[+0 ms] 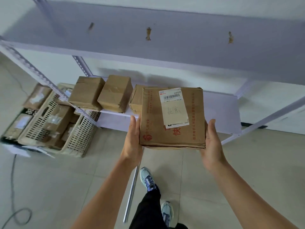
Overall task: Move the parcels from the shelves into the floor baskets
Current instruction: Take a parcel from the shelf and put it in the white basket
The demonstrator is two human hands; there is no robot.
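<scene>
A flat cardboard parcel [175, 136] with a white shipping label hangs in front of the lower shelf [221, 109], carried between my two hands. My left hand [132, 139] presses its left side with straight fingers. My right hand [212, 142] presses the right side, palm facing in and fingers straight. Three more cardboard parcels stand on the lower shelf: one at the left [85, 93], one in the middle [115, 93], and one [136, 100] partly hidden behind the carried parcel. A beige slotted basket [79, 134] holding several parcels sits on the floor at the left.
A dark basket [9, 138] with parcels stands left of the beige one. The upper shelf [165, 47] overhangs the lower shelf. A metal rod [132, 192] lies on the tiled floor by my feet. A cable [13, 212] loops at the lower left.
</scene>
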